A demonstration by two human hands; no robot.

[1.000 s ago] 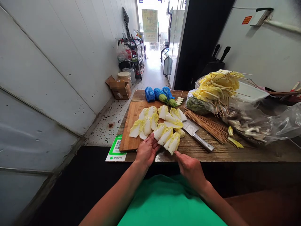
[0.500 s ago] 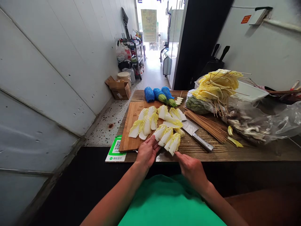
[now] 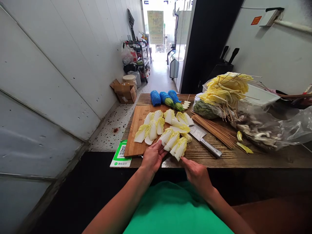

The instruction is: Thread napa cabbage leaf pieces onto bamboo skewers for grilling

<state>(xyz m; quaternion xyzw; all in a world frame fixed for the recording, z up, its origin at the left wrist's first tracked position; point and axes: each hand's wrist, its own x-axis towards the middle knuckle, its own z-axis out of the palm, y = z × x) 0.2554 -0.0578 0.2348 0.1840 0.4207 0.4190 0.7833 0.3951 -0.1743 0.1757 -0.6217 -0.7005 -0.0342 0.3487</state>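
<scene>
My left hand is closed around the near end of a row of pale napa cabbage leaves, thumb on top and fingers beneath. The row is held over the front edge of the cutting board. At its right end, my right hand is pinched, fingertips at the white base of the last leaf; whatever lies between them is hidden. More cut cabbage leaves lie spread on the board. A cleaver rests to the right, its handle toward me.
Bamboo skewers lie in a bundle right of the cleaver. Skewered cabbage is piled behind them, beside a plastic bag of mushrooms. Zucchini in blue foam nets sit at the back. A green payment-code card lies by the board's left corner.
The view has shifted very slightly. Both hands keep the same hold at the row of cabbage leaves, with nothing else visibly moved.
</scene>
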